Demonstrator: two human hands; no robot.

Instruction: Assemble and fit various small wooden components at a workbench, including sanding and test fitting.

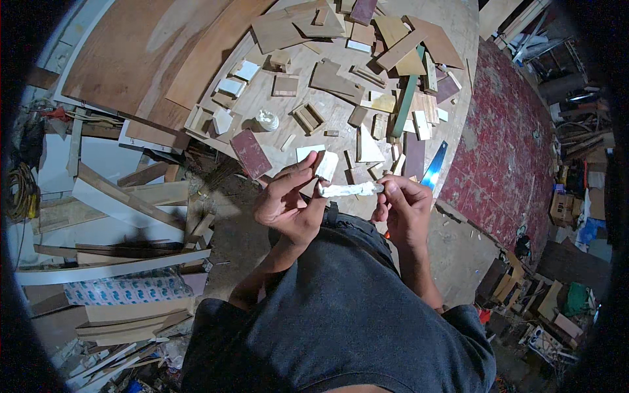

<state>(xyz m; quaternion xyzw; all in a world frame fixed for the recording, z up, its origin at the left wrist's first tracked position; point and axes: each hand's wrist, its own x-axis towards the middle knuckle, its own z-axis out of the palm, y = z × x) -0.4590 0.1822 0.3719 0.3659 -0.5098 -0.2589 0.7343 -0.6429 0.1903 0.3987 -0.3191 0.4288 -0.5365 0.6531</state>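
Note:
My left hand (288, 200) pinches a small white-faced wood block (326, 164) between thumb and fingers, held up in front of my chest. My right hand (403, 206) grips the end of a crumpled white glue tube (347, 190), which lies sideways between both hands. The tube's left end sits just under the block, close to my left fingers. Both hands hover over the near edge of a round wooden table (341, 124).
Several wood offcuts and white-faced tiles are scattered over the table. A small white tape roll (266, 120), a green strip (406, 101) and a handsaw (434, 165) lie there. Large plywood sheets (137, 59) and stacked boards (118, 216) stand at the left. Red patterned floor (511, 150) lies to the right.

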